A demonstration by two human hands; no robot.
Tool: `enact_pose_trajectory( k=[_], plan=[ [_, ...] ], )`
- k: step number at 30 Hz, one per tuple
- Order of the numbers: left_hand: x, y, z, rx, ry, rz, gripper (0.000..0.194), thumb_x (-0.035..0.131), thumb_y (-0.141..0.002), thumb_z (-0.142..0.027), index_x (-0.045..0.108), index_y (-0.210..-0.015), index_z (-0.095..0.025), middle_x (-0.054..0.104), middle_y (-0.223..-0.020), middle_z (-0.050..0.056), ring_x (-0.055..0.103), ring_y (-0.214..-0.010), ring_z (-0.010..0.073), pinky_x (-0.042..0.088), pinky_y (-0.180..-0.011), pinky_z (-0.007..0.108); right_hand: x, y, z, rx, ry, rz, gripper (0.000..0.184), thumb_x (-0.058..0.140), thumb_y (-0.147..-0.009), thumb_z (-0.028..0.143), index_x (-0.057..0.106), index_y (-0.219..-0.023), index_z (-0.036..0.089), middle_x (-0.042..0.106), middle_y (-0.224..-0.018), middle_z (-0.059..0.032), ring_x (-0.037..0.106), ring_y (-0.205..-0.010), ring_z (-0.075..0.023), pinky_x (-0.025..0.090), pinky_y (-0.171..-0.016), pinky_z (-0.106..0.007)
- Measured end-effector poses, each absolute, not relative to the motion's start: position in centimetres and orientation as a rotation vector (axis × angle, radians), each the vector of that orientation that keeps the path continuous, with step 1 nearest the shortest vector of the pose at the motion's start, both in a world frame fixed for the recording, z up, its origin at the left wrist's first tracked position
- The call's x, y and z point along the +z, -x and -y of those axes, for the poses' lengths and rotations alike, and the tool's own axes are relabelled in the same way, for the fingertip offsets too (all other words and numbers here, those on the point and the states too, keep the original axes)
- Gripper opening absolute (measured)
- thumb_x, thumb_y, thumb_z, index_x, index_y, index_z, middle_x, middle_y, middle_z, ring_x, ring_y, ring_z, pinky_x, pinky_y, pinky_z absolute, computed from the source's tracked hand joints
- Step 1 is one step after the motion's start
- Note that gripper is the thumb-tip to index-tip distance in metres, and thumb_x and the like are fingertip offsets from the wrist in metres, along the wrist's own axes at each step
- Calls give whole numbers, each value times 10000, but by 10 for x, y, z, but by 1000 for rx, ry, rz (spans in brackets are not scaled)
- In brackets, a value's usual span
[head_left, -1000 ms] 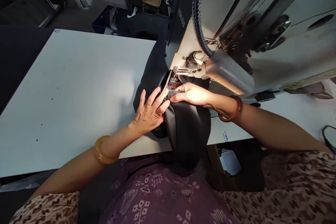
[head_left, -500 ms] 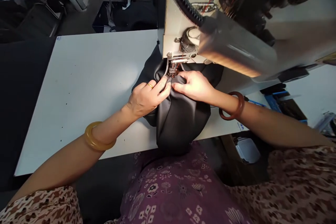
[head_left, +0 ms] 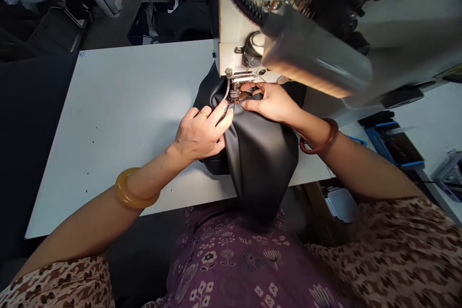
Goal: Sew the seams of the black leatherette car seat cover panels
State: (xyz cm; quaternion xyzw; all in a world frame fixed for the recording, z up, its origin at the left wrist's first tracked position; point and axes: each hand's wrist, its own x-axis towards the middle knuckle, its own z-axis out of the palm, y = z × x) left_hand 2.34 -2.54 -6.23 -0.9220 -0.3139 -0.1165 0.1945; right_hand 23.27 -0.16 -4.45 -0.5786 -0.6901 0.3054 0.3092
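Observation:
Smooth black fabric lies bunched under the sewing machine and hangs over the table's front edge. Just left of the presser foot, my left hand pinches a fold of it between thumb and fingers. On the other side, my right hand is closed on the fabric, with its fingertips reaching close beside the foot. Exactly what lies under those fingertips is hard to make out. A lamp on the machine lights the spot. The needle tip is too small to see clearly.
The white tabletop stretches to the left. A blue-edged tray sits at the right, and a box with a white container is below the table edge. A dark bin stands behind the table.
My right hand has moved up along the right side of the presser foot, its fingers more raised. The hanging fabric has swung right and spread. The view has shifted slightly.

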Motion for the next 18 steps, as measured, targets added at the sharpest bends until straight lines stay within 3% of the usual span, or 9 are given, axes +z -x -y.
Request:
enact_pose_trajectory(
  k=[12,18],
  plan=[
    [-56,-32,25,-264,2552,966,491,448,-785,-238,528,-1261,-145,550,-1313,107,588,-847,256,375,-635,371,-46,-238,-19,1176,1427,1674,250,643,-668,160,659,-916,188,651,-902,9,589,-869,-166,444,-913,-348],
    [-54,-34,26,-261,2616,1019,500,458,-780,-227,525,-1270,-152,542,-1317,122,588,-888,270,376,-656,381,-40,-235,-20,1190,1512,1693,156,612,-687,159,679,-825,190,662,-812,8,609,-745,-159,519,-772,-328]
  ],
)
